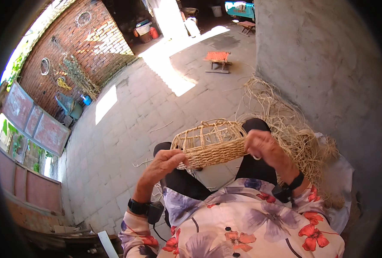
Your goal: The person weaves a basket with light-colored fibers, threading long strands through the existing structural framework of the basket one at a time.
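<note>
A half-woven straw basket rests across my knees, its near wall tightly braided and its upper part an open lattice frame. My left hand is closed at the basket's near left corner, thumb and fingers pinching its edge. At the right end, my right hand is closed with curled fingers beside the woven wall. A short pale loop of straw cord shows under those fingertips; the rest of the cord is hidden by the hand.
A big tangled heap of straw cord lies to my right on a pale sheet, along a grey wall. A red-topped folding stool stands ahead on the paved floor. At the left are a brick wall and metal panels.
</note>
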Demonstrator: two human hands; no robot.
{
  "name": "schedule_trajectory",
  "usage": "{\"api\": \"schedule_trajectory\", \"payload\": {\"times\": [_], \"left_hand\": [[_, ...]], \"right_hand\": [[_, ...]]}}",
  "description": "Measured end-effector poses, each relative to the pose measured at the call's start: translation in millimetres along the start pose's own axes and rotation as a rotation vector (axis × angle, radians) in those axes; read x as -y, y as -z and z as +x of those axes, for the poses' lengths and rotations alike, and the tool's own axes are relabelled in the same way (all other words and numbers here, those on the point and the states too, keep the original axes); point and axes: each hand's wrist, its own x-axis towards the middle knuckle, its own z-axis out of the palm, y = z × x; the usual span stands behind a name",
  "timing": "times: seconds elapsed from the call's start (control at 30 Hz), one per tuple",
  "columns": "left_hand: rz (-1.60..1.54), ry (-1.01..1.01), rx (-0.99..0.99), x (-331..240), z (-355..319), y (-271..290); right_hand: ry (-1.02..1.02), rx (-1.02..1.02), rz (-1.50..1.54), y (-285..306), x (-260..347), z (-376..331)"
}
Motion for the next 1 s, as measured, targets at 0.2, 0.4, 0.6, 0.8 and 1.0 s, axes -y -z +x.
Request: {"api": "schedule_trajectory", "payload": {"times": [0.2, 0.4, 0.6, 0.8, 1.0], "left_hand": [[0.147, -0.062, -0.155, -10, 20, -2], [0.417, -0.234, -0.329, -36, 41, -42], [0.935, -1.032, -0.606, -99, 72, -108], [0.510, -0.688, 0.039, -71, 57, -102], [0.542, -0.389, -0.080, -45, 36, -79]], "right_hand": [[0.135, -0.649, 0.050, 84, -65, -10], [0.205, -0.658, -0.674, 73, -49, -14], [0.215, -0.135, -0.066, 24, 12, -28], [0.111, 0.002, 0.134, 42, 33, -48], [0.092, -0.380, 0.184, 102, -43, -50]]}}
